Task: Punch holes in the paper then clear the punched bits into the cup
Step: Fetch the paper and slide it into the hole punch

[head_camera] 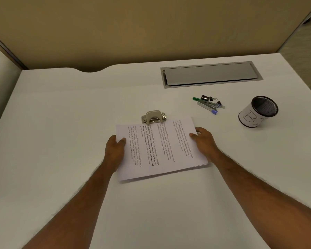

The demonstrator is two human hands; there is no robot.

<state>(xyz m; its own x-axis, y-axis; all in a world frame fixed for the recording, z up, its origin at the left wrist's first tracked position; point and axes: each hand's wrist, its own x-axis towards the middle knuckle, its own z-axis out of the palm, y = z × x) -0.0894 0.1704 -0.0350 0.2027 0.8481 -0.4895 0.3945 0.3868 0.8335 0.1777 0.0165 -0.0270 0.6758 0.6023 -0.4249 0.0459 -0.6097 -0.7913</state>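
Note:
A thin stack of printed paper (160,150) sits at the middle of the white desk (61,123), turned sideways. My left hand (115,150) grips its left edge and my right hand (205,141) grips its right edge, thumbs on top. The far edge of the paper lies at the mouth of a grey metal hole punch (153,116), whose base it partly hides. At the right stands a black mesh cup (258,111) wrapped in white paper with a hand-drawn letter, tipped slightly toward me and apart from both hands.
A small pile of stationery (209,103) lies between punch and cup: a green pen, a blue-capped pen, staples and binder clips. A grey cable-tray lid (210,74) is set into the desk at the back. A tan partition wall rises behind the desk.

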